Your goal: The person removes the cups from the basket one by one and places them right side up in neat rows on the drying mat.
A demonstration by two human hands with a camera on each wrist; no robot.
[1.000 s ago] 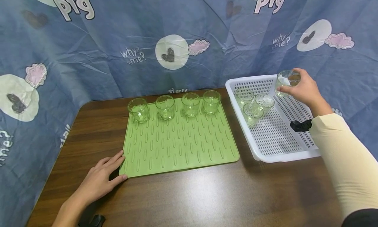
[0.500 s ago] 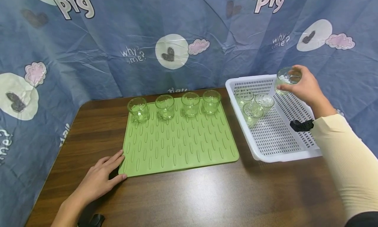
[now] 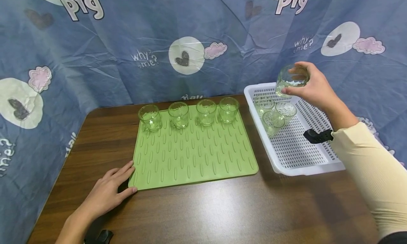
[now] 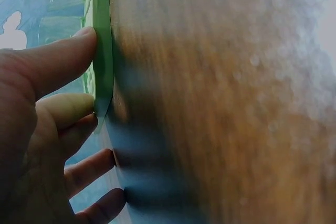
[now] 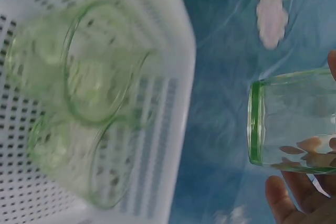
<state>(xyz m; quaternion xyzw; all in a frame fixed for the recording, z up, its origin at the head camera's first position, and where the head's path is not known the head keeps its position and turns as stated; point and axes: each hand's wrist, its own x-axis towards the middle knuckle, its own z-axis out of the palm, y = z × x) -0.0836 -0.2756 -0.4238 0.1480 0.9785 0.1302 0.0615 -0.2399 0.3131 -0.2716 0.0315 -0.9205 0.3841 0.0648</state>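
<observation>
My right hand [image 3: 313, 85] grips a clear green-tinted glass [image 3: 283, 82] by its side, raised above the back of the white basket [image 3: 303, 171]. The right wrist view shows that glass [image 5: 294, 121] apart from the basket wall, fingers around it. Three more glasses [image 3: 274, 122] stand together in the basket's left part. Several glasses [image 3: 206, 113] form a row along the far edge of the green ridged mat [image 3: 197, 155]. At the mat's near left corner my left hand [image 3: 106, 191] rests, fingers spread, thumb and fingertips touching the edge; the left wrist view shows the thumb against it.
The dark wooden table [image 3: 203, 212] carries the mat and the basket, with a narrow gap of wood between them. A blue printed cloth [image 3: 127, 42] hangs right behind the table and along its left side. A black strap [image 3: 318, 135] is on the right wrist.
My right hand has lifted the glass higher and carried it left, from over the basket's back right to over its back middle. The left hand and the row of glasses have stayed put.
</observation>
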